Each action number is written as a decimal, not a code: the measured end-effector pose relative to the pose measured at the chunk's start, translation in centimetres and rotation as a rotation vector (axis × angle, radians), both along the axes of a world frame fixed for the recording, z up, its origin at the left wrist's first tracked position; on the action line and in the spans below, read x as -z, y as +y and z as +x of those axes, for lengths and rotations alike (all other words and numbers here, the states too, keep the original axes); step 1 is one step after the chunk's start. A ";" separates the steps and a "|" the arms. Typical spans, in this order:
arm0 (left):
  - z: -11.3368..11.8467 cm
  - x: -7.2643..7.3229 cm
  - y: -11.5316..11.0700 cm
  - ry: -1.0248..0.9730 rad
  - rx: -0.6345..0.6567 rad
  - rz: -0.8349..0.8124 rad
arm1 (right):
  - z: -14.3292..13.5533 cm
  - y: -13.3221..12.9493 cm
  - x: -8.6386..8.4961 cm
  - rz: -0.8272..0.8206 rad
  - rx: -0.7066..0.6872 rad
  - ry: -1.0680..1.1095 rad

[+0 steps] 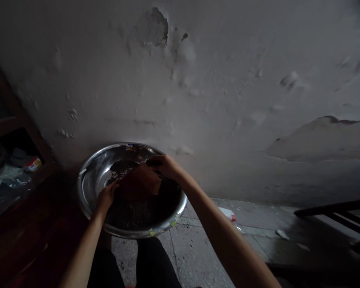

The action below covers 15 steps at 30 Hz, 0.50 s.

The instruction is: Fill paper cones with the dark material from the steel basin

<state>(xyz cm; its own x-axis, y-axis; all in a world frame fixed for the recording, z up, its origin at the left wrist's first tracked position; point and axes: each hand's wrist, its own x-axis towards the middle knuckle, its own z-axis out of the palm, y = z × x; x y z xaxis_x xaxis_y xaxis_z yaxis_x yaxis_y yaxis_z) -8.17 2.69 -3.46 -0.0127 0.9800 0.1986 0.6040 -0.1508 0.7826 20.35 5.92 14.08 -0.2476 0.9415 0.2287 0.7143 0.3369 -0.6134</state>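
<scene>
A wide shiny metal basin holds dark, crumbly soil. Inside it a reddish-brown flower pot lies tilted over the soil, dim in the low light. My left hand grips the pot's left edge, its fingers partly hidden. At the pot's upper right, my right hand is curled with its fingers bent in toward the pot. Something dark shows between those fingers, too dim to name.
A plaster wall with peeling patches rises behind the basin. At left stands a wooden shelf with plastic bags. A white-and-red packet lies on the tiled floor; a dark metal frame stands at right.
</scene>
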 end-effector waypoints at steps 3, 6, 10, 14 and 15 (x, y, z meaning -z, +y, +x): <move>-0.3 0.5 0.4 -0.021 -0.013 0.016 | -1.3 -0.9 0.4 -0.041 -0.067 -0.044; -0.5 1.0 0.9 -0.074 0.022 0.041 | -2.5 -1.1 0.7 -0.068 -0.179 -0.023; -0.8 1.2 1.2 -0.083 -0.015 0.011 | -3.0 -0.8 0.7 -0.135 -0.306 0.068; -1.1 1.2 1.5 -0.043 -0.071 -0.019 | -2.5 -0.7 0.5 -0.165 -0.350 0.087; -1.2 1.1 1.7 -0.038 -0.082 -0.025 | -2.3 -0.7 0.5 -0.115 -0.339 0.119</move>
